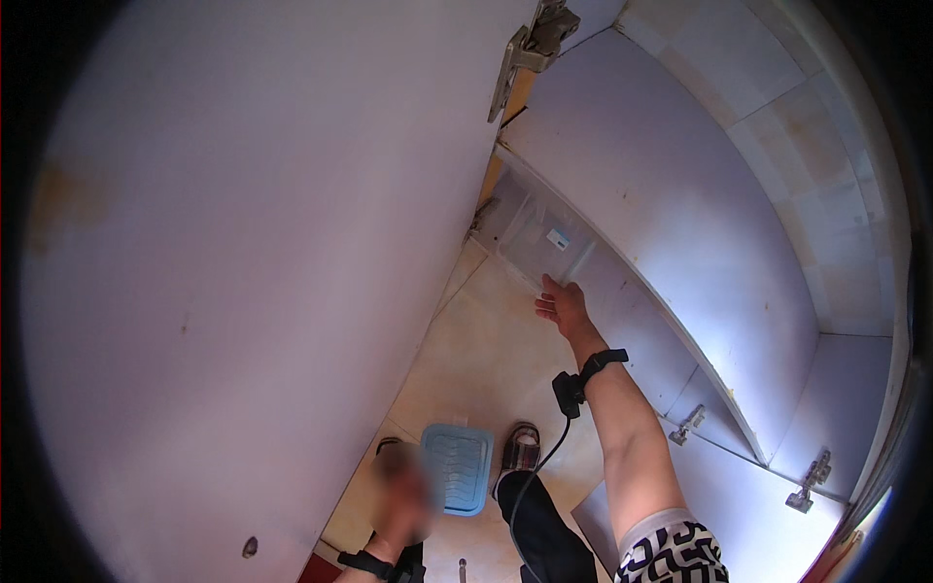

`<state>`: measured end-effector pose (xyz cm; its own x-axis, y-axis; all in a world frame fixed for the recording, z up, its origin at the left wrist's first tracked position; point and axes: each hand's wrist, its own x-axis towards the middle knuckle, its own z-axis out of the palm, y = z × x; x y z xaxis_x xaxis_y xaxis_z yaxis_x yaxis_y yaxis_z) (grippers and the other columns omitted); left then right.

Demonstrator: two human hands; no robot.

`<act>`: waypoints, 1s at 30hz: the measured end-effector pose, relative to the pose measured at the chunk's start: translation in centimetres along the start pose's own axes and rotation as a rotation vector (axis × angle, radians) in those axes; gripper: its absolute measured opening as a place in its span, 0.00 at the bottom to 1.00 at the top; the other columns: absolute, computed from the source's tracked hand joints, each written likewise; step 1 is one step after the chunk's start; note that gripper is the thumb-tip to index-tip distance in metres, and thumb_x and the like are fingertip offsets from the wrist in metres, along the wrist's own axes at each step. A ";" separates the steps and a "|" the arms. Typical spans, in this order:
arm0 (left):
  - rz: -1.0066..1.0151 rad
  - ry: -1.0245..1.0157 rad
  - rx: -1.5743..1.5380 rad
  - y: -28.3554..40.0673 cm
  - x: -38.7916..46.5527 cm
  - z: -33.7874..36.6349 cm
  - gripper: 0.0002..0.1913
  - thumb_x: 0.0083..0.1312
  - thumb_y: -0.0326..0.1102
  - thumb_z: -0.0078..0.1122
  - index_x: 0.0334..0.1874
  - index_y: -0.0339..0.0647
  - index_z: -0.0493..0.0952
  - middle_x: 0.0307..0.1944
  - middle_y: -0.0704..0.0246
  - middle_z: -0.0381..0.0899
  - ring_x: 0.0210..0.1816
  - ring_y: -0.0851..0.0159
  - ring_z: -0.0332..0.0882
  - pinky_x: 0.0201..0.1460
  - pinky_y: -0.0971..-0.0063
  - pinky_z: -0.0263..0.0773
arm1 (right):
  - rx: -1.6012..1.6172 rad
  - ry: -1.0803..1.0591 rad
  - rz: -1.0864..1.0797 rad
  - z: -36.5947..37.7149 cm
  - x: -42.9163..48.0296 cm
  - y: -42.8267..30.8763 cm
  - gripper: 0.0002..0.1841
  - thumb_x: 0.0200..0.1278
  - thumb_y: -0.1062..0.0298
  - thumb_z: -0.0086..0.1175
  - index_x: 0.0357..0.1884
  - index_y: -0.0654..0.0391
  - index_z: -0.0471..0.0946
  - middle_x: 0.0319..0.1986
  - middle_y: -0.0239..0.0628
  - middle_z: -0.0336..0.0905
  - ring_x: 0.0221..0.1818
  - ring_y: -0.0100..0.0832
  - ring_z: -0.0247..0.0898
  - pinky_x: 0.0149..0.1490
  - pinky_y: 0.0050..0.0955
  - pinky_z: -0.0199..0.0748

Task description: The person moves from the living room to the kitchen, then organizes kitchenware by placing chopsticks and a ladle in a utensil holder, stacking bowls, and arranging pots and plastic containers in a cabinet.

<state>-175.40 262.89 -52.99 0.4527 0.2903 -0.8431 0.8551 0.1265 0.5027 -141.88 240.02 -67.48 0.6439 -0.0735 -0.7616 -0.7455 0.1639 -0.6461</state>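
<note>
My right hand (561, 302) reaches toward the lower level of an open cabinet, its fingers spread at the near edge of a clear plastic box (536, 237). That box sits at the cabinet's far end, under the shelf, with a small white-and-blue label on it. Below, a light-blue ridged plastic lid (459, 470) shows above the floor between my feet. My left hand (401, 495) overlaps the lid's left edge. Blur covers that hand, so whether it grips the lid is unclear.
A large white cabinet door (255, 277) stands open on the left, hung on a metal hinge (536, 51). The shelf's front edge (641, 280) runs diagonally above my right forearm. Another open door (736, 510) lies lower right. A black cable (521, 503) hangs from my right wrist strap.
</note>
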 end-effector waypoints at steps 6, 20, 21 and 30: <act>0.010 0.036 -0.009 -2.0 -0.9 0.3 0.14 0.66 0.37 0.51 0.54 0.50 0.73 0.30 0.74 0.77 0.24 0.75 0.74 0.17 0.79 0.73 | 0.352 -0.086 0.038 1.2 1.1 0.4 0.24 0.55 0.57 0.60 0.46 0.63 0.66 0.36 0.43 0.71 0.30 0.40 0.73 0.34 0.39 0.80; 0.120 -0.015 0.081 -3.8 2.3 -1.1 0.11 0.66 0.35 0.47 0.49 0.47 0.70 0.32 0.71 0.73 0.29 0.70 0.72 0.26 0.75 0.70 | 0.415 0.152 -0.531 2.6 -1.6 -7.5 0.28 0.57 0.60 0.57 0.57 0.60 0.64 0.55 0.45 0.65 0.56 0.41 0.62 0.61 0.35 0.59; 0.279 -0.005 0.164 -8.4 4.3 -2.2 0.07 0.66 0.33 0.45 0.44 0.44 0.68 0.32 0.68 0.69 0.32 0.66 0.69 0.35 0.70 0.67 | 0.470 0.106 -0.453 3.6 -1.1 -7.8 0.28 0.56 0.60 0.57 0.57 0.60 0.64 0.55 0.45 0.65 0.56 0.41 0.61 0.61 0.35 0.59; 0.198 -0.075 0.131 -1.8 -0.3 -1.2 0.14 0.67 0.37 0.48 0.53 0.44 0.71 0.26 0.70 0.76 0.22 0.71 0.73 0.20 0.76 0.71 | 0.577 0.002 -0.304 4.0 -0.3 -9.0 0.26 0.55 0.61 0.55 0.57 0.56 0.66 0.56 0.41 0.65 0.58 0.40 0.60 0.63 0.38 0.56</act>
<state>-177.43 263.71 -53.40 0.6278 0.2253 -0.7451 0.7714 -0.0516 0.6343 -134.65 242.53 -61.17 0.8107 -0.2015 -0.5497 -0.3177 0.6372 -0.7022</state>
